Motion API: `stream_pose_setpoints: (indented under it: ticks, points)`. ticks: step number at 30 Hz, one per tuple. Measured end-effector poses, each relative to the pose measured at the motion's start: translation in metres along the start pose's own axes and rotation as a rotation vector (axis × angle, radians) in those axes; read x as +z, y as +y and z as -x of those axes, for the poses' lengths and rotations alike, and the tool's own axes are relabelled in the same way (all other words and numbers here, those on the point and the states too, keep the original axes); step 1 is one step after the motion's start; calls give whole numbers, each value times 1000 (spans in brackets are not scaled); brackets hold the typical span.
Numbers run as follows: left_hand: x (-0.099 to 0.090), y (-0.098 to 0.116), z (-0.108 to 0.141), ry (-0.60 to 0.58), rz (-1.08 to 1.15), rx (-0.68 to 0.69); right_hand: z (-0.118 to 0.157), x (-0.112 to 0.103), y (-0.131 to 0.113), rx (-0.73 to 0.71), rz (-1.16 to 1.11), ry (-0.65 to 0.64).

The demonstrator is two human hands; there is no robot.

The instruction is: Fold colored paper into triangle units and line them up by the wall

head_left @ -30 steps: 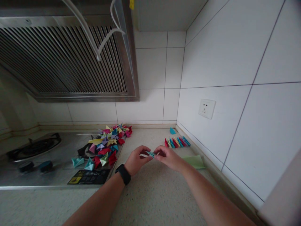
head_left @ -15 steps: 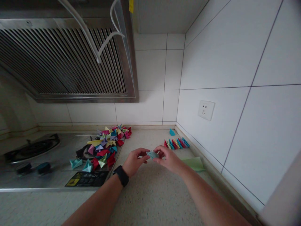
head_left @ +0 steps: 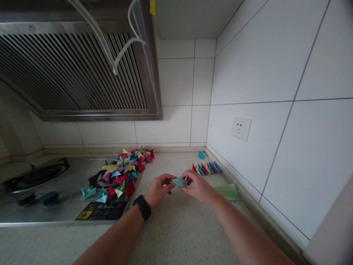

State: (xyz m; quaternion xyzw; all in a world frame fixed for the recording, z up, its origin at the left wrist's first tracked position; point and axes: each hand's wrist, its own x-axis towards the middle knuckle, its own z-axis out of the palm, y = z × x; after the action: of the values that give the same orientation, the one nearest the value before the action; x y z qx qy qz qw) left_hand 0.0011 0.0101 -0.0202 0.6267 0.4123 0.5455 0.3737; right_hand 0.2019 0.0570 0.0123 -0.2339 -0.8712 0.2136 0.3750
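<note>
A small pale blue-green folded paper piece (head_left: pixel 179 182) is pinched between both hands above the speckled countertop (head_left: pixel 176 228). My left hand (head_left: pixel 159 189), with a black watch at the wrist, grips its left tip between thumb and fingers. From the other side my right hand (head_left: pixel 196 186) holds the right end, its fingers closed on the paper. Beyond the hands stands a row of folded paper pieces (head_left: pixel 207 168) in red, yellow and blue. Right of my right hand lies a light green sheet of paper (head_left: pixel 228 191), partly covered by my forearm.
Many-coloured folded paper pieces (head_left: pixel 121 178) lie heaped over the gas stove (head_left: pixel 63 209) at left. One blue folded piece (head_left: pixel 201 155) sits near the back corner. A range hood (head_left: pixel 96 73) overhangs the stove. The tiled wall at right carries a socket (head_left: pixel 241 129).
The paper piece has tilted slightly in my fingers, so more of its face shows. Both hands stay in nearly the same place.
</note>
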Motion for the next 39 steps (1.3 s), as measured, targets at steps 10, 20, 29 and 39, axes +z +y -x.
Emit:
stream_pose_setpoints:
  ticks: [10, 20, 29, 39]
  points:
    - [2, 0, 0, -10, 12, -13, 1, 1, 1, 1, 4, 2]
    - [2, 6, 1, 31, 11, 8, 1, 1, -1, 94, -114, -35]
    - [1, 12, 2, 57, 6, -1, 2, 2, -3, 140, -198, -49]
    - [3, 8, 1, 43, 4, 11, 2, 5, -1, 110, -128, -43]
